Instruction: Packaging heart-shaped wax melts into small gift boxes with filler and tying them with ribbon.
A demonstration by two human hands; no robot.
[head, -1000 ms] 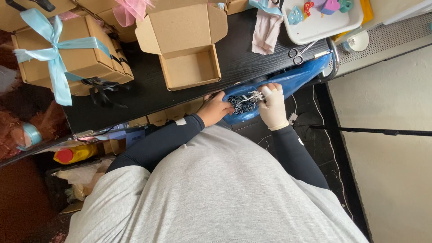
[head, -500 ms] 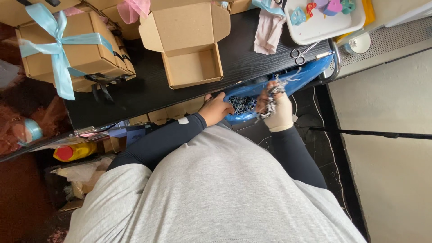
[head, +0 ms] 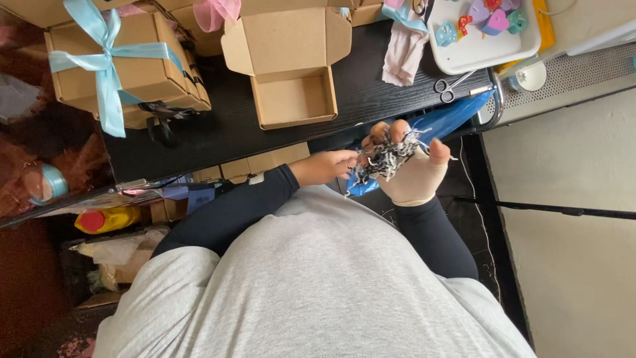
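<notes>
— Shredded black-and-white paper filler (head: 387,158), seen from the head camera: where is it held now?

— It has been lifted clear of the blue plastic bag (head: 450,118), cupped in the right hand (head: 411,174); strands are pinched by the left hand (head: 328,166), below the open brown cardboard box (head: 291,96).

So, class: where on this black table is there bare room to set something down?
Bare black table shows between the ribboned boxes and the open box, and from that box to the scissors. The far edge and white tray are crowded.
</notes>
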